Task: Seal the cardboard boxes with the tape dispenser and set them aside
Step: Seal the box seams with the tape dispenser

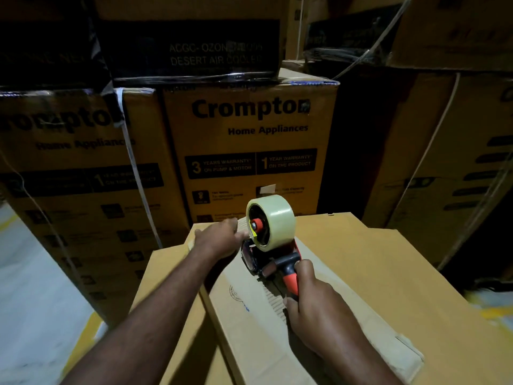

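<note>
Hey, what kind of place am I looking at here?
Probably a warehouse or stockroom: stacked Crompton Home Appliances cartons crowd the background, a desert air cooler carton sits on top, and a tape dispenser rests on a plain cardboard box.

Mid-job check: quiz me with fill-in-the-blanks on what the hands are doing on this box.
The right hand grips the tape dispenser by its orange ____.
The left hand rests on the cardboard box, beside the dispenser's roll of ____.
The carton behind it reads Crompton Home ____.
Missing words: handle; tape; Appliances.
</note>
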`<state>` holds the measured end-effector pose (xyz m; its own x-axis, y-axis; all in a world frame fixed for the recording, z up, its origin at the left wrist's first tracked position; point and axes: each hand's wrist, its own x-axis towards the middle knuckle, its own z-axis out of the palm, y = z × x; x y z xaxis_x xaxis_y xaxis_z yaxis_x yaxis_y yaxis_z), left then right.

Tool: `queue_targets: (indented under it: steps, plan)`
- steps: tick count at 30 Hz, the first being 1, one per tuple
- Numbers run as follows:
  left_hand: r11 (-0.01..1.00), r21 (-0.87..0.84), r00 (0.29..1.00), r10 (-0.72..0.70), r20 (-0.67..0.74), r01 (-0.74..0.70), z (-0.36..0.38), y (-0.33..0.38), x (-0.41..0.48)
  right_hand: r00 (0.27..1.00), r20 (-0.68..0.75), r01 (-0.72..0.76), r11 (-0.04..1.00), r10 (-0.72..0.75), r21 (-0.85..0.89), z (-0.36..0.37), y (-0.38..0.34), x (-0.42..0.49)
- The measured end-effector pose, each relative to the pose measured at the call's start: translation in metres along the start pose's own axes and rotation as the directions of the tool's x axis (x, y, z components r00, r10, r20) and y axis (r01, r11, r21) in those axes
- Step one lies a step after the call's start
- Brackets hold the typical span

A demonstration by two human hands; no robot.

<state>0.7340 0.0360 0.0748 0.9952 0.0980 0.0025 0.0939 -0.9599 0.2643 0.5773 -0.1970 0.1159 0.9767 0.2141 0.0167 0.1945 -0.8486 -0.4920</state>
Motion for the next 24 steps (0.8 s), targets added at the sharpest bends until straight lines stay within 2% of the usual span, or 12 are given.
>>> queue_targets:
  steps: [8, 17, 24]
  plan:
    - [0.997, 0.067, 0.999, -0.034, 0.033, 0.032, 0.008, -0.008, -0.003, 1.0, -0.027, -0.005, 0.999, 0.006, 0.041, 0.002, 0.004, -0.005]
    - [0.989, 0.091, 0.985, -0.129, 0.116, 0.118, 0.007, 0.001, -0.004, 0.999, 0.041, 0.03, 0.998, -0.028, -0.047, -0.011, 0.001, -0.006]
    - [0.981, 0.107, 0.979, -0.173, 0.105, 0.161, 0.004, -0.001, -0.006, 0.988, 0.142, -0.044, 0.993, 0.059, -0.109, -0.038, 0.01, -0.063]
